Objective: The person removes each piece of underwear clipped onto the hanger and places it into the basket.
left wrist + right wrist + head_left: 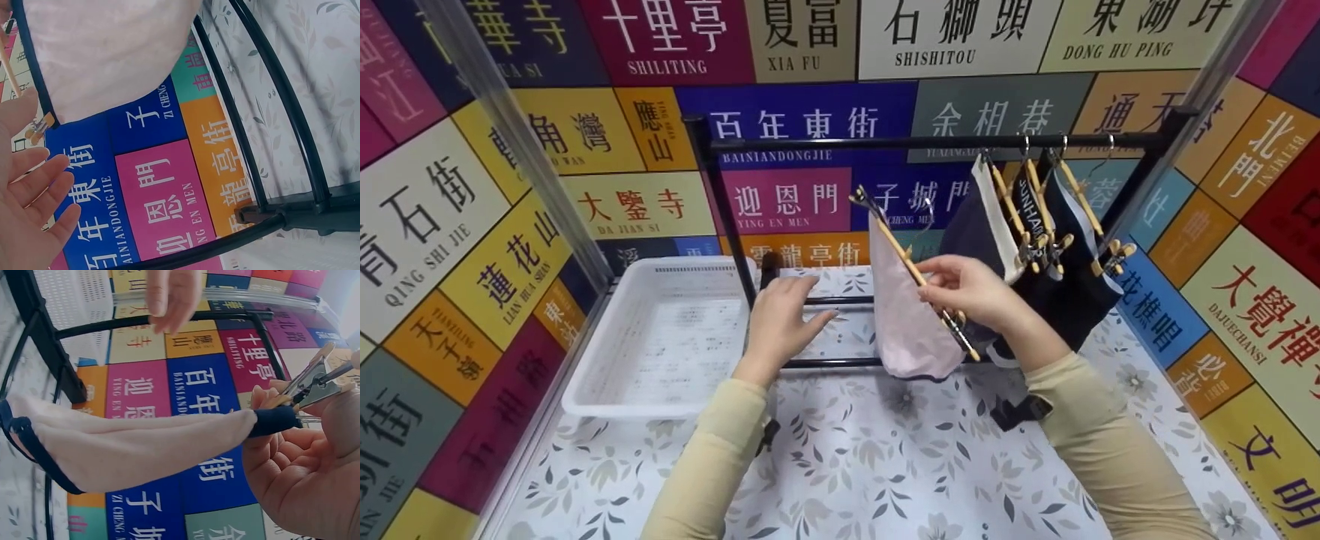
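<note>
In the head view my right hand (971,294) holds a wooden clip hanger (901,253), which is tilted in front of the rack. A pale pink garment with dark trim (911,322) hangs from its clips; its exact kind is unclear. The right wrist view shows the fingers (270,450) by the garment's dark waistband (275,422) and a metal clip (318,379). My left hand (784,319) is held to the left of the garment, apart from it, with fingers extended and nothing in them. In the left wrist view a far clip (40,128) grips the garment's edge.
A black clothes rack (825,144) stands across the table. On its right side hang several wooden hangers (1039,199) with dark clothes (1080,307). A white plastic basket (577,375) sits left of the rack. Patterned sign panels (795,206) form the walls.
</note>
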`<state>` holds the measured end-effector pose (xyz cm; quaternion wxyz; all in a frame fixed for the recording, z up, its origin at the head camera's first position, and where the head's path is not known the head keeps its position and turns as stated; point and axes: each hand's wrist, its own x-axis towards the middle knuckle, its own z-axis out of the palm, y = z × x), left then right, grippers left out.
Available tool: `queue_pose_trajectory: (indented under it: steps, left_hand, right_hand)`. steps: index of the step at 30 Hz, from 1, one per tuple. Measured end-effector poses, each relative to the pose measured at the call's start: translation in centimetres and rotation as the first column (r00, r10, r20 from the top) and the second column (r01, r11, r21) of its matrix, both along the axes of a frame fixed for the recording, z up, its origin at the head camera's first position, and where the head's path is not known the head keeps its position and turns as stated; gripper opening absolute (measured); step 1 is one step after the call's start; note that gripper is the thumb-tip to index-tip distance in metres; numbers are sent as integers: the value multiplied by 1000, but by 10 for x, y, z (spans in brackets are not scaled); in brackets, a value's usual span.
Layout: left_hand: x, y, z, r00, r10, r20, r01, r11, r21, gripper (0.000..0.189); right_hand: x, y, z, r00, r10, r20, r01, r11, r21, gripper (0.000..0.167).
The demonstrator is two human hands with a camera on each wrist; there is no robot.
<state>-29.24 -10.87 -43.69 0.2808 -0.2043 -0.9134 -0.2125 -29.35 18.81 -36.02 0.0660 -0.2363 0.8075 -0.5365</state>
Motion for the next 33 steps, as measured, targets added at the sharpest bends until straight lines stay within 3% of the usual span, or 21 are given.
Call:
queue_pose_trajectory:
  steps: [8,17,33]
  left_hand:
    - [-4,-6,-2,994,15,-108,-14,1000,3,56]
    - [-10,-13,-3,994,38,-104,-39,999,-4,51]
    - [-19,-24,2,985,-3,-175,-8,998,-64,53]
  right_hand:
    - [10,-6,-25,997,79,-26,-77,994,81,39]
    - [18,-13,-44,988,151,-19,-148,982,120,39]
    - [20,-21,-64,965,261,22,-262,959,105,38]
